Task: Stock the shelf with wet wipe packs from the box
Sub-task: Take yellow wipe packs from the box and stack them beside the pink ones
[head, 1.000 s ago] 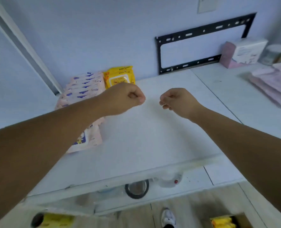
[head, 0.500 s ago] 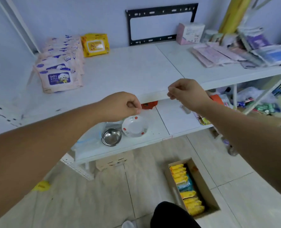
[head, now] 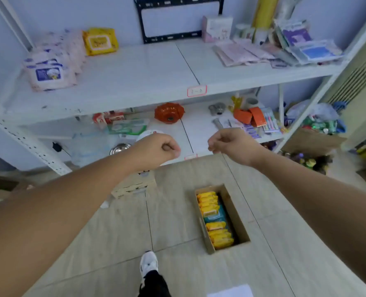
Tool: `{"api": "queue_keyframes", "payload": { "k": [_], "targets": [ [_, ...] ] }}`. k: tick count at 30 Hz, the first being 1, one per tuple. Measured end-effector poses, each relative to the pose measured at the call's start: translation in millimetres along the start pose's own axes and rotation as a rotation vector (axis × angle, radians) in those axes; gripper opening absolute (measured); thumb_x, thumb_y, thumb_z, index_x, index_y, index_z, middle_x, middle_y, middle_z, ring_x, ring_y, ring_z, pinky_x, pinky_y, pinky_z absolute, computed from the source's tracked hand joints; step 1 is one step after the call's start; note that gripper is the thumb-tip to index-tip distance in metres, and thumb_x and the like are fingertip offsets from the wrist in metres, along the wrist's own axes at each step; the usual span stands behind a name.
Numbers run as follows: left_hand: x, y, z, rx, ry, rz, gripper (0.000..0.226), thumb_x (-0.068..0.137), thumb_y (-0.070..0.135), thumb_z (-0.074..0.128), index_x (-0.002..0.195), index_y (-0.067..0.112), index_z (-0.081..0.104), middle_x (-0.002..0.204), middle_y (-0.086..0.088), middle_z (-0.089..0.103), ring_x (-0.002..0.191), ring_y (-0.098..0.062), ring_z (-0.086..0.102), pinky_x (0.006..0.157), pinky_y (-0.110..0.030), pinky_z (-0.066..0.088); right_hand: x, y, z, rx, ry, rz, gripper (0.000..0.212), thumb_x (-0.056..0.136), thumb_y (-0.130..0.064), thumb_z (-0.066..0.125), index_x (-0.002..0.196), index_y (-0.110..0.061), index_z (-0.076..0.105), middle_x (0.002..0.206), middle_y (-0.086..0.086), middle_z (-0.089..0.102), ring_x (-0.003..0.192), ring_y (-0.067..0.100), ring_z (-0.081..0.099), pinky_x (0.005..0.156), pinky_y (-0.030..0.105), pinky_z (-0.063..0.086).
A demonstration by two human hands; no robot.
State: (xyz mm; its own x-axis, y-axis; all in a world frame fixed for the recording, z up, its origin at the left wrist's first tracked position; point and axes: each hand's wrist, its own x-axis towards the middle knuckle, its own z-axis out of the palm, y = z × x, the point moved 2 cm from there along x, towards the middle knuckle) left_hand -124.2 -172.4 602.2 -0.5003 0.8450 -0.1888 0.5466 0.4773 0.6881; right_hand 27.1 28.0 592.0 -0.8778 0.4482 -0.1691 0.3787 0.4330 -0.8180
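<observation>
A long cardboard box (head: 239,213) lies on the floor, filled with yellow wet wipe packs (head: 217,235) and a teal pack (head: 216,215). On the white upper shelf (head: 135,82) stand a row of pink wipe packs (head: 51,69) at the left and one yellow pack (head: 99,40) behind them. My left hand (head: 156,150) and my right hand (head: 231,143) are both fists, held out side by side in the air in front of the lower shelf, above and beyond the box. Neither holds anything.
The lower shelf (head: 199,129) carries an orange dish (head: 169,113), a metal bowl (head: 120,147), orange cartons and toothbrushes. Pink and purple packets (head: 263,52) crowd the upper shelf's right end. A small carton (head: 135,185) sits under the shelf. My shoe (head: 148,264) is on the floor tiles.
The view has pulled back and tilted down from the upper shelf, so the box on the floor is now in sight. Both fists have dropped from over the upper shelf to lower-shelf height.
</observation>
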Motion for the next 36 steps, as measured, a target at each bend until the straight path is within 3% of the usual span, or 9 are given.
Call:
{"api": "queue_keyframes", "payload": {
  "k": [6, 12, 17, 20, 25, 29, 31, 34, 36],
  "targets": [
    [10, 11, 89, 0.056, -0.138, -0.052, 0.009, 0.089, 0.034, 0.071, 0.096, 0.029, 0.072, 0.093, 0.009, 0.071, 0.079, -0.004, 0.063, 0.072, -0.024, 0.050, -56, 99, 5, 0.033, -0.015, 0.169, 0.009, 0.090, -0.017, 0.068, 0.085, -0.022, 0.073, 0.087, -0.002, 0.077, 0.090, 0.020, 0.073, 0.090, 0.037, 0.057],
    [37, -11, 151, 0.057, -0.283, -0.121, 0.009, 0.088, 0.029, 0.073, 0.096, 0.025, 0.072, 0.086, 0.014, 0.066, 0.071, 0.003, 0.059, 0.048, -0.005, 0.038, -70, 167, 6, 0.019, -0.001, 0.314, 0.004, 0.091, -0.024, 0.071, 0.088, -0.022, 0.074, 0.085, -0.004, 0.074, 0.081, 0.009, 0.068, 0.072, 0.022, 0.049],
    [91, -42, 177, 0.020, -0.380, -0.196, 0.008, 0.086, 0.029, 0.074, 0.091, 0.029, 0.069, 0.090, 0.012, 0.069, 0.073, 0.002, 0.062, 0.057, -0.016, 0.045, -45, 207, -2, -0.090, -0.037, 0.456, 0.006, 0.086, -0.032, 0.073, 0.086, -0.027, 0.075, 0.091, -0.007, 0.073, 0.090, 0.015, 0.068, 0.084, 0.033, 0.056],
    [126, -66, 194, -0.039, -0.369, -0.243, 0.009, 0.086, 0.028, 0.075, 0.093, 0.025, 0.071, 0.081, 0.015, 0.066, 0.060, 0.010, 0.058, 0.050, -0.011, 0.039, -24, 233, 4, -0.139, -0.089, 0.530, 0.009, 0.087, -0.033, 0.072, 0.091, -0.026, 0.075, 0.093, -0.007, 0.072, 0.082, 0.012, 0.064, 0.075, 0.027, 0.051],
    [180, -109, 236, -0.035, -0.373, -0.317, 0.011, 0.082, 0.027, 0.079, 0.089, 0.021, 0.073, 0.087, 0.008, 0.072, 0.083, -0.008, 0.067, 0.065, -0.019, 0.046, 11, 293, 21, -0.149, -0.164, 0.591, 0.009, 0.087, -0.038, 0.068, 0.089, -0.030, 0.070, 0.090, -0.007, 0.071, 0.079, 0.013, 0.063, 0.072, 0.030, 0.052],
    [211, -138, 283, -0.064, -0.391, -0.388, 0.014, 0.080, 0.025, 0.082, 0.090, 0.021, 0.072, 0.090, 0.005, 0.073, 0.080, -0.006, 0.066, 0.071, -0.018, 0.048, 26, 348, 42, -0.089, -0.170, 0.661, 0.006, 0.089, -0.034, 0.066, 0.087, -0.028, 0.069, 0.082, -0.004, 0.068, 0.073, 0.019, 0.063, 0.067, 0.033, 0.053],
    [222, -152, 312, -0.089, -0.425, -0.441, 0.016, 0.080, 0.022, 0.082, 0.091, 0.021, 0.070, 0.086, 0.007, 0.070, 0.077, -0.006, 0.066, 0.069, -0.018, 0.049, 32, 381, 58, -0.088, -0.222, 0.689, 0.007, 0.090, -0.033, 0.065, 0.091, -0.027, 0.068, 0.087, -0.001, 0.068, 0.077, 0.019, 0.062, 0.068, 0.031, 0.051],
    [238, -182, 363, -0.111, -0.470, -0.497, 0.020, 0.079, 0.020, 0.083, 0.082, 0.028, 0.065, 0.086, 0.006, 0.072, 0.088, -0.021, 0.072, 0.078, -0.032, 0.056, 42, 439, 84, -0.075, -0.268, 0.740, 0.020, 0.091, -0.036, 0.065, 0.107, -0.025, 0.068, 0.101, 0.001, 0.069, 0.091, 0.022, 0.065, 0.077, 0.032, 0.052],
    [251, -203, 399, -0.114, -0.486, -0.530, 0.022, 0.079, 0.022, 0.083, 0.080, 0.031, 0.063, 0.087, 0.007, 0.071, 0.091, -0.021, 0.071, 0.077, -0.030, 0.052, 48, 480, 102, -0.031, -0.265, 0.786, 0.024, 0.091, -0.037, 0.066, 0.111, -0.023, 0.068, 0.104, 0.000, 0.069, 0.092, 0.020, 0.065, 0.075, 0.031, 0.053]
  ]
}}
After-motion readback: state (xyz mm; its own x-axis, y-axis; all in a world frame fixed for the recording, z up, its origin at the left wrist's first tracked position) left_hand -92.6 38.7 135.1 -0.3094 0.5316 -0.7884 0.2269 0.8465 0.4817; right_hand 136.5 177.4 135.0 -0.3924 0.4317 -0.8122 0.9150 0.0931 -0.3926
